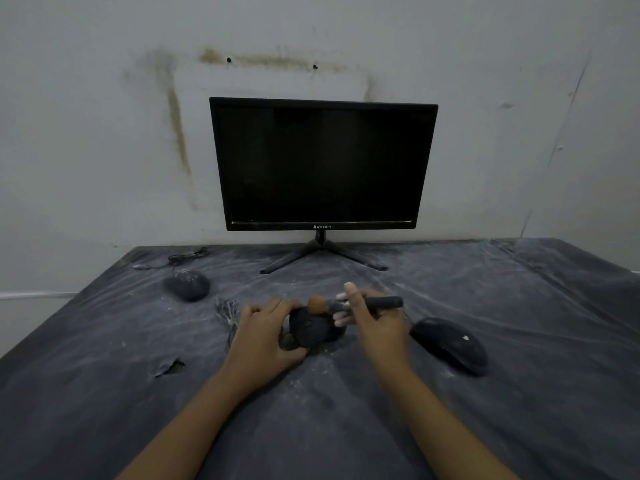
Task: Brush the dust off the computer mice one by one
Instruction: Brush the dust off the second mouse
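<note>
Head view: the left hand (263, 336) grips the middle mouse (313, 329) on the dusty worktop (485, 410). The right hand (375, 318) pinches a brush (349, 304), bristles touching that mouse. Two other mice (448, 344) lie on either side.

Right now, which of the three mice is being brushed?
The middle mouse, gripped by the left hand under the brush; the dusty left mouse and right mouse lie untouched.
</note>
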